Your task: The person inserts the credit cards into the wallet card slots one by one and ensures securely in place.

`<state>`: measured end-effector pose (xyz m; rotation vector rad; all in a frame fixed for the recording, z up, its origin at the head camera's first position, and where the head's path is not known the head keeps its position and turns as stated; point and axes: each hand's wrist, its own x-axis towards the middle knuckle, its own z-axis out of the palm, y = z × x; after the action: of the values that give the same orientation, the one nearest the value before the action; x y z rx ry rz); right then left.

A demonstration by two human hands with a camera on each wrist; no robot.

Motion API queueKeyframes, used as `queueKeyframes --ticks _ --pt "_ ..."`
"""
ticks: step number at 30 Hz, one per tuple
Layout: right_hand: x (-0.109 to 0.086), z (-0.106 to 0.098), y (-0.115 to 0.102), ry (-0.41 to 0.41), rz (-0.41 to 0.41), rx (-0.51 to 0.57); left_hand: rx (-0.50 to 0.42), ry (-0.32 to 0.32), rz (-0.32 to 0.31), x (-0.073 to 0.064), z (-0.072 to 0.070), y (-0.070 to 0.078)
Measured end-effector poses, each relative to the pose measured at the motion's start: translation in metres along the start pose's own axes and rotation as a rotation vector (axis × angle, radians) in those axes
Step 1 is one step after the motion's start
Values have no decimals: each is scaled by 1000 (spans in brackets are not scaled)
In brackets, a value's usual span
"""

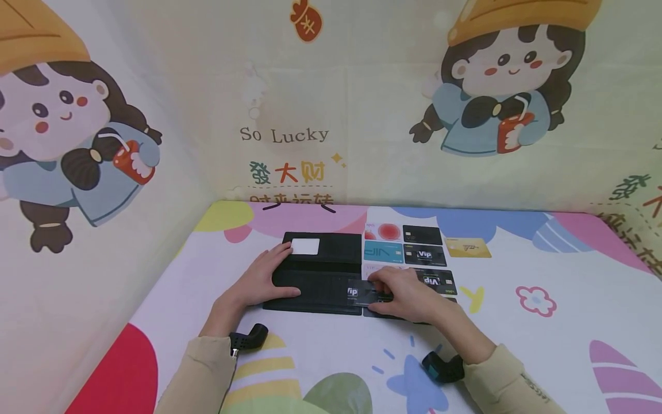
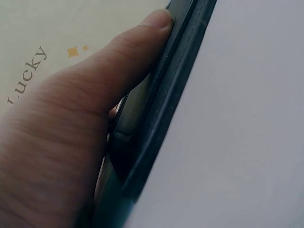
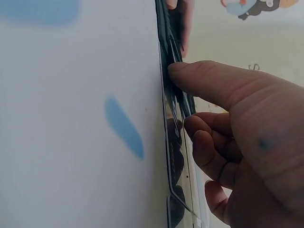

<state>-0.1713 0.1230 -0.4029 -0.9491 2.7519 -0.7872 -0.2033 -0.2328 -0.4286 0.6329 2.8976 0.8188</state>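
Black wallet (image 1: 323, 298), spread flat on patterned table (image 1: 517, 351). Left hand (image 1: 257, 282), fingers and thumb outstretched, rests on wallet's left side, fingertips at edge of white rectangle (image 1: 305, 246) in upper half. Right hand (image 1: 408, 294) pinches dark Vip card (image 1: 358, 294) between thumb and fingers, over right part of wallet's lower half; whether slotted in, can't tell. Just right of wallet, cards in rows, teal card (image 1: 376, 252) among them. Gold card (image 1: 468, 248) farther right.

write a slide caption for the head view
Left hand rests on an open black wallet while the right hand holds a dark card at its edge.
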Motion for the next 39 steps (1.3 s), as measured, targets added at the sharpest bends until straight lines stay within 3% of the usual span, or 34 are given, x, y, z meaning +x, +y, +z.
queueKeyframes --ticks 39 --pt "5 7 -5 21 -15 -4 -10 0 5 0 1 1"
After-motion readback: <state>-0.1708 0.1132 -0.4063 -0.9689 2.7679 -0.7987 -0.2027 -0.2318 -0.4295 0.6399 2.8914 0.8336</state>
